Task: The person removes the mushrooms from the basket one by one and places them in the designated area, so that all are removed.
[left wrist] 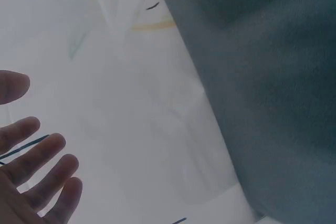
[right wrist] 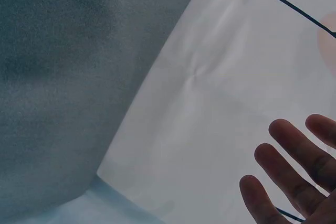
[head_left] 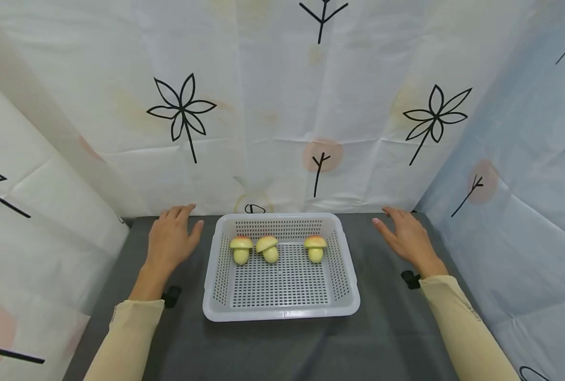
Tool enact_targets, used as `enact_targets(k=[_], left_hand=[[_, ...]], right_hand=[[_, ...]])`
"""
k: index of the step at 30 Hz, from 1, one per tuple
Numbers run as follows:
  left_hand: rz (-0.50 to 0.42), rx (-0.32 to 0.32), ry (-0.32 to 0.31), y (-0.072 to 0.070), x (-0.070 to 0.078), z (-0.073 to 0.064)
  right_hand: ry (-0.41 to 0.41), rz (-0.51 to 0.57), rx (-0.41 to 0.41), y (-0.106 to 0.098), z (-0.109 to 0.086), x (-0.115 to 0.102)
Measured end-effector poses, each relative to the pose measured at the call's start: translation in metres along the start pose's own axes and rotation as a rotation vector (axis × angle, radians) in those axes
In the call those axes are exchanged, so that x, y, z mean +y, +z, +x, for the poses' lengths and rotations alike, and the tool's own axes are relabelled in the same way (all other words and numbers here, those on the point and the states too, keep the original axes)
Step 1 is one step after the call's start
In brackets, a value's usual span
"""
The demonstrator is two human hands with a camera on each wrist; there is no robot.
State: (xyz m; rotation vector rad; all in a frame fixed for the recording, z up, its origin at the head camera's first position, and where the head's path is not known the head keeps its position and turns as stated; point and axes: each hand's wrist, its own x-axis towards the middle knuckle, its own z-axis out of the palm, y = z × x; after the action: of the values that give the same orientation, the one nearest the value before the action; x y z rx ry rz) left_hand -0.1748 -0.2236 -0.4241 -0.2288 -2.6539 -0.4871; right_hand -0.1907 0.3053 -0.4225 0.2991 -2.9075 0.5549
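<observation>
A white perforated plastic basket [head_left: 282,313] sits in the middle of the grey table. Inside it, toward the back, are three toy mushrooms with yellow-green caps tinged orange: a left mushroom [head_left: 241,250], a tilted middle mushroom [head_left: 267,248] and a right mushroom [head_left: 315,248]. My left hand [head_left: 172,238] is to the left of the basket, apart from it, holding nothing. On the other side, my right hand [head_left: 408,236] is likewise apart from the basket and holds nothing. Both wrist views show spread, relaxed fingers, the left hand [left wrist: 39,174] and the right hand [right wrist: 296,169].
A dark grey cloth [head_left: 282,352] covers the table. White fabric with black plant drawings [head_left: 263,106] hangs behind the table's back edge, and more fabric [head_left: 516,211] stands at the sides. Each wrist wears a black strap, one of them on the left wrist [head_left: 171,297].
</observation>
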Motion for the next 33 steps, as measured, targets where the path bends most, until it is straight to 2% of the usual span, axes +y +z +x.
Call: enact_targets(k=[8, 13, 19, 25, 33], left_hand=[[-0.236, -0.154, -0.160, 0.009, -0.003, -0.017], [-0.408, -0.186, -0.191, 0.021, -0.005, -0.030], [-0.629, -0.236, -0.259, 0.039, -0.005, -0.044], [-0.771, -0.286, -0.321, 0.058, -0.002, -0.053], [-0.944, -0.355, -0.423, 0.083, 0.001, -0.061]], right_hand=[[0.046, 0.088, -0.053, 0.004, -0.006, -0.010], [0.056, 0.150, -0.080, 0.011, -0.010, -0.020], [0.023, 0.233, -0.065, 0.023, -0.009, -0.033], [0.002, 0.318, -0.057, 0.033, -0.004, -0.050], [-0.004, 0.417, -0.084, 0.045, 0.006, -0.076]])
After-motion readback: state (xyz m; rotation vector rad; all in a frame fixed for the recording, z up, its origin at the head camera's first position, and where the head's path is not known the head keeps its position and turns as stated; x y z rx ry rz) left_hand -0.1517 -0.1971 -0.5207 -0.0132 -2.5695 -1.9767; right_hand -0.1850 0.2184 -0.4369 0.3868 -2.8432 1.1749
